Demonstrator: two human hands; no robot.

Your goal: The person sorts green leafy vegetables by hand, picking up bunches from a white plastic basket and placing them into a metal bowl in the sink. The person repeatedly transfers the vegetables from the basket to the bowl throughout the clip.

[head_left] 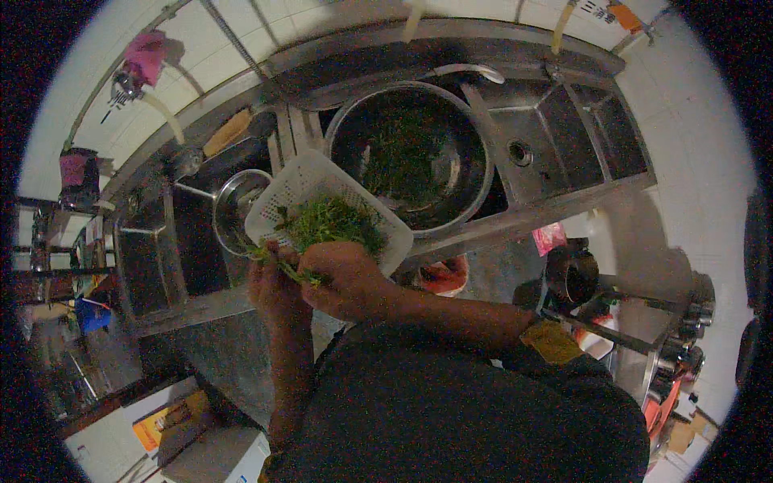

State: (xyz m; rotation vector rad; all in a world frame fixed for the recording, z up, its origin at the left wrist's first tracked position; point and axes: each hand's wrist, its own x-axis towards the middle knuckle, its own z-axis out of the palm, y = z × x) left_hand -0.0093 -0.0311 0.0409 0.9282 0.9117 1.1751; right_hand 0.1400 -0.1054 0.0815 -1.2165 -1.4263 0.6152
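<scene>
Thin green stems of leafy greens are pinched between my two hands, close to the near edge of a white perforated plastic basket. My left hand is closed around one end of the stems. Right beside it, my right hand is closed on the same greens, with its back toward me. A loose heap of greens lies inside the basket. Behind the basket, a large round metal basin holds more greens, dark and partly in shadow. A smaller metal bowl shows at the basket's left.
A row of steel sinks runs along the tiled wall, with a drain in the right one. A curved faucet reaches over the basin. A wooden-looking brush or block rests at the back left. Metal shelving with pots stands right.
</scene>
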